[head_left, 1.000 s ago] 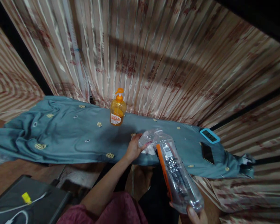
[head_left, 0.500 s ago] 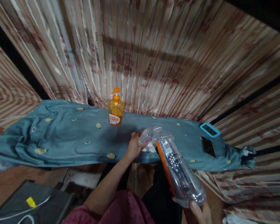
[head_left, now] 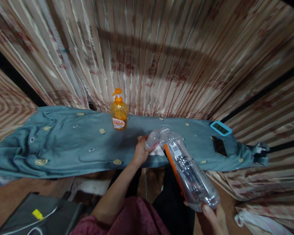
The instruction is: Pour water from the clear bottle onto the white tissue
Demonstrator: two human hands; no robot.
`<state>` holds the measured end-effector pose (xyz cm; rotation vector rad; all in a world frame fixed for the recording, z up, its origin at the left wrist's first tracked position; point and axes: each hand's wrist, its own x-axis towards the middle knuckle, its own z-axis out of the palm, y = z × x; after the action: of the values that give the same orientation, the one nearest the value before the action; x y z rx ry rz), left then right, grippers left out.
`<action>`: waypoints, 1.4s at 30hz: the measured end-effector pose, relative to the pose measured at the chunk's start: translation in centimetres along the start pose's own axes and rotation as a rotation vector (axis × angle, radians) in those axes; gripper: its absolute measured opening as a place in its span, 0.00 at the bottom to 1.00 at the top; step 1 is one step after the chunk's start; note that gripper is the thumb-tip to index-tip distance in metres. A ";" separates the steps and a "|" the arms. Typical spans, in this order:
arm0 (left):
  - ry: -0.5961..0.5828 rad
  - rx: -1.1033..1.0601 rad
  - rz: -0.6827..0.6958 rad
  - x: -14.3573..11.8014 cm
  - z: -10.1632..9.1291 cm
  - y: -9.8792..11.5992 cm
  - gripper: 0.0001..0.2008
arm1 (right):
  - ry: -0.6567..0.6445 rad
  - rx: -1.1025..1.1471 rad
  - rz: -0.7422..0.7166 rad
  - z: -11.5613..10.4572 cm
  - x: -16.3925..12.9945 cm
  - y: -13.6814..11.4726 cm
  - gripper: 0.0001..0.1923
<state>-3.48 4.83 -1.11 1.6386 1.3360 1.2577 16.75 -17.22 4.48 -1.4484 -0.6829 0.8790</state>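
Beyond your left hand (head_left: 140,152), grasping a clear container (head_left: 153,139), stands a pump bottle (head_left: 119,115) — your right hand (head_left: 212,218) grips a tilted bottle (head_left: 189,173) near its base.

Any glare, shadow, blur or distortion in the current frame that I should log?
Head view: glints streak the clear bottle; a soft shadow darkens the teal cloth between the pump bottle and the left hand; another dark band crosses the striped curtain. Head view again: the pump bottle's small print is too soft to read, and edges look stretched.
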 end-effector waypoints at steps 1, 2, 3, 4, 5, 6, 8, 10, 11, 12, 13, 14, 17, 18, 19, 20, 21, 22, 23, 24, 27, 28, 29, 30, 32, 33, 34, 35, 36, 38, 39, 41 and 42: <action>-0.002 0.000 0.000 0.0 0.0 0.0 0.26 | -0.004 0.021 0.033 0.0 0.0 0.0 0.32; -0.002 -0.002 0.003 0.0 0.0 0.0 0.26 | -0.009 0.045 0.068 0.0 0.0 -0.1 0.34; -0.001 -0.005 0.009 0.0 0.0 0.0 0.26 | -0.013 0.061 0.092 0.0 0.0 -0.2 0.35; 0.001 -0.010 0.015 0.0 0.0 0.0 0.26 | -0.016 0.060 0.089 0.0 0.0 -0.3 0.35; 0.004 -0.013 0.020 0.0 0.0 0.0 0.26 | -0.018 0.052 0.079 0.0 0.0 -0.4 0.35; 0.004 -0.015 0.021 -0.1 0.0 0.0 0.26 | -0.020 0.045 0.073 0.0 -0.1 -0.5 0.35; 0.001 -0.008 0.014 -0.1 0.0 0.1 0.26 | -0.017 0.031 0.076 0.0 -0.1 -0.6 0.35; -0.002 0.009 0.008 0.0 0.0 0.1 0.26 | -0.002 0.022 0.087 0.0 -0.2 -0.7 0.36; 0.000 0.017 0.008 0.0 0.0 0.1 0.26 | 0.008 0.015 0.092 0.0 -0.3 -0.8 0.36; 0.000 0.022 0.008 0.0 0.0 0.1 0.26 | 0.014 0.007 0.095 0.0 -0.4 -0.9 0.36; -0.002 0.024 0.010 0.0 0.0 0.1 0.26 | 0.015 0.005 0.097 0.1 -0.5 -1.1 0.36; -0.007 0.024 0.013 0.1 -0.1 0.2 0.26 | 0.013 0.010 0.096 0.2 -0.6 -1.2 0.35; -0.022 0.022 0.022 0.1 -0.2 0.3 0.24 | 0.013 0.028 0.075 0.7 -0.8 -1.8 0.32; -0.024 0.023 0.022 0.1 -0.3 0.4 0.24 | 0.019 0.032 0.072 0.8 -0.9 -1.9 0.30; -0.022 0.025 0.020 0.1 -0.3 0.4 0.24 | 0.021 0.038 0.076 0.9 -0.9 -2.0 0.29; -0.020 0.026 0.018 0.1 -0.3 0.4 0.25 | 0.021 0.048 0.085 1.0 -0.9 -2.1 0.28; -0.017 0.029 0.016 0.1 -0.3 0.4 0.25 | 0.017 0.060 0.094 1.1 -0.9 -2.1 0.28; -0.013 0.030 0.017 0.1 -0.3 0.4 0.25 | 0.009 0.075 0.098 1.1 -0.9 -2.1 0.29; -0.010 0.032 0.019 0.1 -0.3 0.4 0.25 | 0.001 0.085 0.096 1.1 -0.9 -2.1 0.30; -0.008 0.033 0.022 0.2 -0.3 0.4 0.24 | -0.004 0.086 0.088 1.1 -0.9 -2.1 0.31; -0.019 0.033 0.025 0.2 -0.4 0.5 0.24 | 0.008 0.058 0.064 1.0 -0.8 -2.1 0.34; -0.026 0.034 0.023 0.3 -0.4 0.5 0.24 | 0.018 0.048 0.065 1.0 -0.8 -2.1 0.34; -0.032 0.035 0.021 0.3 -0.4 0.5 0.24 | 0.023 0.039 0.067 1.1 -0.8 -2.1 0.34; -0.037 0.037 0.020 0.3 -0.4 0.5 0.24 | 0.021 0.035 0.068 1.1 -0.8 -2.1 0.35; -0.038 0.041 0.021 0.2 -0.4 0.4 0.25 | 0.007 0.028 0.061 1.1 -0.8 -2.2 0.35; -0.035 0.041 0.022 0.2 -0.4 0.4 0.25 | 0.000 0.025 0.053 1.1 -0.8 -2.2 0.35; -0.030 0.040 0.024 0.2 -0.4 0.3 0.26 | -0.002 0.022 0.046 1.1 -0.8 -2.2 0.34; -0.024 0.039 0.026 0.2 -0.3 0.3 0.25 | 0.000 0.018 0.042 1.1 -0.8 -2.1 0.33; -0.020 0.038 0.027 0.1 -0.3 0.3 0.25 | 0.007 0.013 0.042 1.0 -0.7 -2.1 0.31; -0.017 0.037 0.030 0.1 -0.3 0.2 0.25 | 0.024 0.009 0.043 0.9 -0.7 -1.9 0.27; -0.018 0.037 0.029 0.1 -0.3 0.3 0.24 | 0.036 0.009 0.042 0.8 -0.7 -1.8 0.26; -0.019 0.039 0.029 0.1 -0.4 0.4 0.24 | 0.056 0.008 0.034 0.7 -0.7 -1.7 0.25; -0.022 0.040 0.031 0.1 -0.4 0.4 0.23 | 0.062 0.004 0.031 0.7 -0.6 -1.7 0.25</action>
<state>-3.74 4.81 -0.56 1.7017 1.3359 1.2347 16.01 -17.26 6.22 -1.4799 -0.6136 0.8558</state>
